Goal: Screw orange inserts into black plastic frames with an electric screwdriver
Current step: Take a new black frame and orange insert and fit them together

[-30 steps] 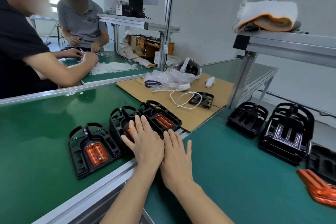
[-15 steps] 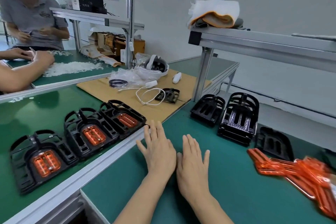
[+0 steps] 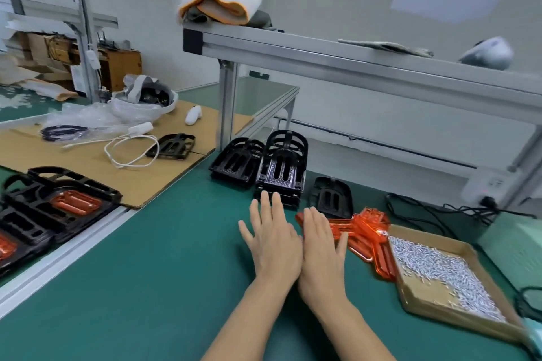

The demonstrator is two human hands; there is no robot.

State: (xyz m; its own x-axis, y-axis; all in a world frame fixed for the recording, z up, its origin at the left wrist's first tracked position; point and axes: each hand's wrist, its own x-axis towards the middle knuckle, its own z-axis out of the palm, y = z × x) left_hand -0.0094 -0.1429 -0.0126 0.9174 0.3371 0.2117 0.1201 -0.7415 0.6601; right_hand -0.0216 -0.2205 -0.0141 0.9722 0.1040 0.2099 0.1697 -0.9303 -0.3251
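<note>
Since the earlier frame the view has swung right: the finished frames with inserts [image 3: 55,208] now sit far left of the hands, and a cardboard tray of screws [image 3: 434,296] has come into sight. The landmark is the pile of orange inserts [image 3: 365,233] on the green bench [image 3: 146,287].

Risks, largest first:
- The stack of black frames [image 3: 281,168], just behind and left of the pile, stands tall; a careless reach could topple it.
- The tray touches the pile's right edge; a snagged insert could scatter screws.
- No electric screwdriver is visible.

The right hand [image 3: 321,255] lies flat and released, its fingers overlapping the pile's left end. The left hand [image 3: 274,239], likewise flat and holding nothing, lies just left of it, fingertips near the frame stack.
</note>
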